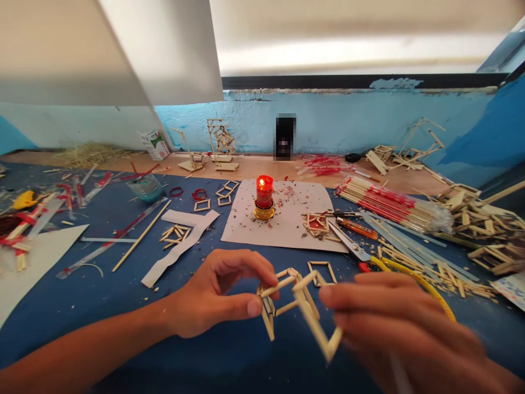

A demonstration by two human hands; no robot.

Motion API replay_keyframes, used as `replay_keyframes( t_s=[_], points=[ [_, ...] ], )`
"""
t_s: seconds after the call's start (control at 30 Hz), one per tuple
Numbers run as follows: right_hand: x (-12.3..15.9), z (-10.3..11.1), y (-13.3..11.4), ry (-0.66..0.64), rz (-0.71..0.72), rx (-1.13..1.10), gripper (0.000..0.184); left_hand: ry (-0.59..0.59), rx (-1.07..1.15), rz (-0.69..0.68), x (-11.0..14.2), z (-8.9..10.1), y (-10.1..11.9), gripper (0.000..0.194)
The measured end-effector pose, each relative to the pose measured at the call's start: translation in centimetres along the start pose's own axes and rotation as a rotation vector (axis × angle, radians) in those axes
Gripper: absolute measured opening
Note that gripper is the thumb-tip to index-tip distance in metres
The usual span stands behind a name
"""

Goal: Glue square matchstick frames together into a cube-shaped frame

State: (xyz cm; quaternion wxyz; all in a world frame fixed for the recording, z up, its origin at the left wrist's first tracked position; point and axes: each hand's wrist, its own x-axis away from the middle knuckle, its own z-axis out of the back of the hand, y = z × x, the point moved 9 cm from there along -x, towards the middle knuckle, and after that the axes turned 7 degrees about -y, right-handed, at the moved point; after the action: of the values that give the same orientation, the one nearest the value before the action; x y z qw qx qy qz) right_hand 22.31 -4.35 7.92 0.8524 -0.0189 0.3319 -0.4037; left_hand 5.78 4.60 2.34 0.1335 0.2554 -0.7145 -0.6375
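Observation:
My left hand [211,295] pinches a small open framework of short bamboo sticks [279,286] between thumb and fingers, above the blue table. Close to its right side, my right hand [404,323], blurred by motion, grips a four-sided stick frame [312,325] by its right edge. The frame is tilted and overlaps the framework in view; whether the two touch, I cannot tell. A pale, blurred strip shows under the right hand. Another flat stick square [324,265] lies on the table just beyond.
A lit red candle [264,192] stands on white paper [241,227]. To its right lie scissors [351,242], an orange lighter [359,229], packed sticks [381,202] and cut pieces [445,276]. A paper strip [184,247] lies left; stick models [223,142] stand along the wall.

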Motion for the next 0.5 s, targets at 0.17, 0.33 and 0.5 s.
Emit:
replay_keyframes(
  t_s=[0.17,0.33,0.5],
  points=[
    [-2.1,0.0,5.9,0.087,-0.300,-0.067,0.006,0.029,0.135,0.014,0.1,0.5,-1.0,0.022],
    [-2.6,-3.6,10.1,-0.262,-0.455,-0.017,0.018,0.077,0.174,0.019,0.1,1.2,-1.3,0.032],
    [-2.7,-3.1,8.4,-0.202,-0.374,-0.067,0.023,0.147,0.225,0.033,0.0,1.5,-1.4,0.039]
  ],
)
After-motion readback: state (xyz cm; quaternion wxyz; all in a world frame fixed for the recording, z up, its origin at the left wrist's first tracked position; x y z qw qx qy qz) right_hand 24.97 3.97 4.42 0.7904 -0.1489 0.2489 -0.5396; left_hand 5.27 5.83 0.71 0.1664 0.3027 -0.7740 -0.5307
